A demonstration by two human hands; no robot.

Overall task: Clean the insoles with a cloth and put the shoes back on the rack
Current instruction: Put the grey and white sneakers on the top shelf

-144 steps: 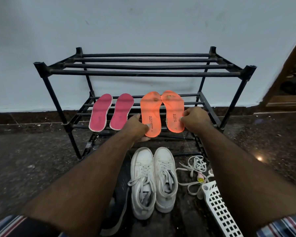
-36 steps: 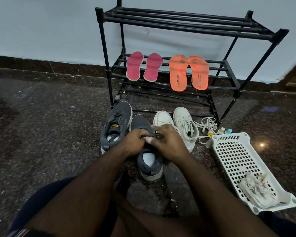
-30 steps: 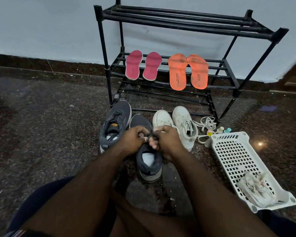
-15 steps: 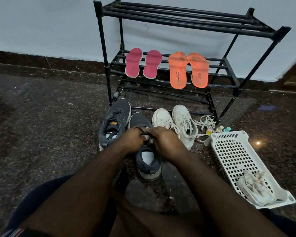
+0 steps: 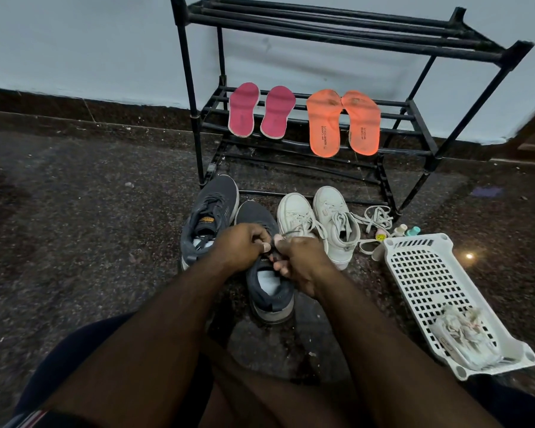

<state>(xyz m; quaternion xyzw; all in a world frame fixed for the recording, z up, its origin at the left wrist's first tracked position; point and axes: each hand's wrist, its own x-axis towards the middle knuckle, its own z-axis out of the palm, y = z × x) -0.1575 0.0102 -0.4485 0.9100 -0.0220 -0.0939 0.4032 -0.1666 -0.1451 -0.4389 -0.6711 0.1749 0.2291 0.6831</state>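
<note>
Between the two hands sits a grey shoe (image 5: pixel 269 288) on the dark floor (image 5: pixel 84 211); the left hand (image 5: pixel 241 247) and the right hand (image 5: pixel 300 261) are both curled tight on its dark lace (image 5: pixel 286 234), pinching it over the tongue; I think they are working the lace, tying or loosening it, but I cannot tell which. Just left of the left hand stands the other grey shoe (image 5: pixel 209 217); just past the right hand stand two white shoes (image 5: pixel 318 222), with loose white laces (image 5: pixel 376 219) beyond them. Far past both hands is the black rack (image 5: pixel 337 35); on its lower bars lie the pink insoles (image 5: pixel 260 111) and the orange insoles (image 5: pixel 342 123), so no shoe is back on the rack yet. Off to the right of the right hand is a white basket (image 5: pixel 414 273) with the cloth (image 5: pixel 464 335) inside. A hard tug could knot the lace or tip the shoe into its neighbour; a shoe shelved without its insole would leave the job half done; the insoles poke out over the front bar, so a bump to the rack may slide them off.
</note>
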